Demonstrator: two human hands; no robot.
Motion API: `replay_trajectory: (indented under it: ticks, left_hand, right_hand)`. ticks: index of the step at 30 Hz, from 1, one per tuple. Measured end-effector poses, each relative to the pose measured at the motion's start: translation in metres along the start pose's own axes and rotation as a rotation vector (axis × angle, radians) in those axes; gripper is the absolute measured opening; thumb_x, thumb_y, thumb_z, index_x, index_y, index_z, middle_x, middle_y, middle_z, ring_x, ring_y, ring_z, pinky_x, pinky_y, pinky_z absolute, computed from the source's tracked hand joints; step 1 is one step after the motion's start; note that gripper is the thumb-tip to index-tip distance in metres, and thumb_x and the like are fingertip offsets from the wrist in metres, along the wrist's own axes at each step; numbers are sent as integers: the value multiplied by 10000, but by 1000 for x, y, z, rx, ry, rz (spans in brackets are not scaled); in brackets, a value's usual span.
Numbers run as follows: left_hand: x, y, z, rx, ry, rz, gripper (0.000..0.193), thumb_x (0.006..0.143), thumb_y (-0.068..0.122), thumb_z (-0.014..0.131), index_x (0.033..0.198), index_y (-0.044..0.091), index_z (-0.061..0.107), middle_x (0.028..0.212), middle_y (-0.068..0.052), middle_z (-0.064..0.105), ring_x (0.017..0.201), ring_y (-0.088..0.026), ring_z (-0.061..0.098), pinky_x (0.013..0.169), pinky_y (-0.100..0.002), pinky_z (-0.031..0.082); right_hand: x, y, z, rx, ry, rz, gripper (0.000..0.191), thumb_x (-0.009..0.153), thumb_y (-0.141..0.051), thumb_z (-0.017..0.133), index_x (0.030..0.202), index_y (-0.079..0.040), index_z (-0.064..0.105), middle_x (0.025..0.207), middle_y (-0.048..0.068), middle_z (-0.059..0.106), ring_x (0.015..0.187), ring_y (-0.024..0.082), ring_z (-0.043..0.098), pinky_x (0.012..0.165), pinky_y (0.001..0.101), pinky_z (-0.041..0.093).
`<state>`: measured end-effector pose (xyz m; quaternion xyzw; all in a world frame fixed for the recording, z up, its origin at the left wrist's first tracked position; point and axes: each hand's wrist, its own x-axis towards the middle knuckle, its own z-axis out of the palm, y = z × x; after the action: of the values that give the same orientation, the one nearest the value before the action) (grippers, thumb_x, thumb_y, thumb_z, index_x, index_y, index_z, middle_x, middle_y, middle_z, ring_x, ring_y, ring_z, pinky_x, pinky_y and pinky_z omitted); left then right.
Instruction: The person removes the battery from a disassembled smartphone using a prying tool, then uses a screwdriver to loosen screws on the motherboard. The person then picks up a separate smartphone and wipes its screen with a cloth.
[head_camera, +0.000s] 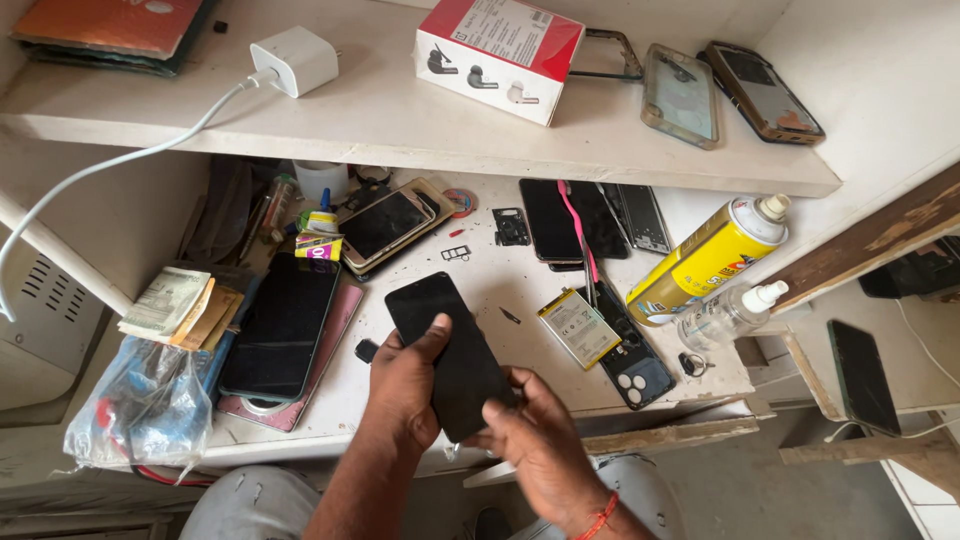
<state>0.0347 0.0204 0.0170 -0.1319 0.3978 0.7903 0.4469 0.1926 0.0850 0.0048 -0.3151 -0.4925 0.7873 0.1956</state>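
Black phone (450, 350) gripped by both hands, left hand (405, 385) fingers wrapped round its edge, right hand (535, 440) fingers pinching its lower corner

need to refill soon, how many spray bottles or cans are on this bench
2. A yellow spray can lies on its side at the bench's right end, and a small clear spray bottle lies just in front of it. More may be hidden in the clutter under the shelf.

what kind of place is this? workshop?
Most likely a phone repair bench. Both hands, left hand and right hand, hold a black phone; beside it lie an opened phone, a loose phone battery, and a yellow spray can.
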Motion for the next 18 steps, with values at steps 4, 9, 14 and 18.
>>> replay_trajectory:
  ticks: [4, 9, 14, 18]
  left_hand:
    - [1, 3, -11, -43, -93, 8, 259, 896, 169, 694, 1116, 37, 659, 967, -126, 751, 834, -263, 733, 731, -455, 635]
    - [-9, -3, -29, -2, -143, 54, 261, 916, 203, 693, 1128, 52, 675, 967, -110, 760, 819, -233, 729, 716, -417, 616]
    - [-16, 0, -40, -31, -69, 18, 285, 910, 234, 699, 1162, 112, 643, 980, -83, 731, 839, -227, 711, 725, -455, 612]
    - [-17, 5, -44, -5, -128, 30, 324, 879, 263, 678, 1167, 122, 638, 1003, -99, 747, 858, -233, 721, 732, -467, 622]
  right_hand:
    - [24, -9, -28, -583, 222, -303, 209, 974, -205, 750, 1040, -8, 762, 831, 79, 649, 756, 142, 552, 668, 330, 451]
    - [37, -24, -34, -1096, 224, -594, 138, 811, -164, 801, 887, -68, 738, 753, 14, 695, 616, 133, 656, 533, 318, 523]
    - [30, -25, -16, -1196, 190, -704, 132, 800, -156, 811, 850, -69, 724, 772, 63, 684, 678, 199, 698, 580, 319, 537]
    - [32, -27, -5, -1147, 150, -684, 130, 813, -182, 801, 847, -84, 722, 789, 56, 694, 692, 217, 710, 584, 347, 545]
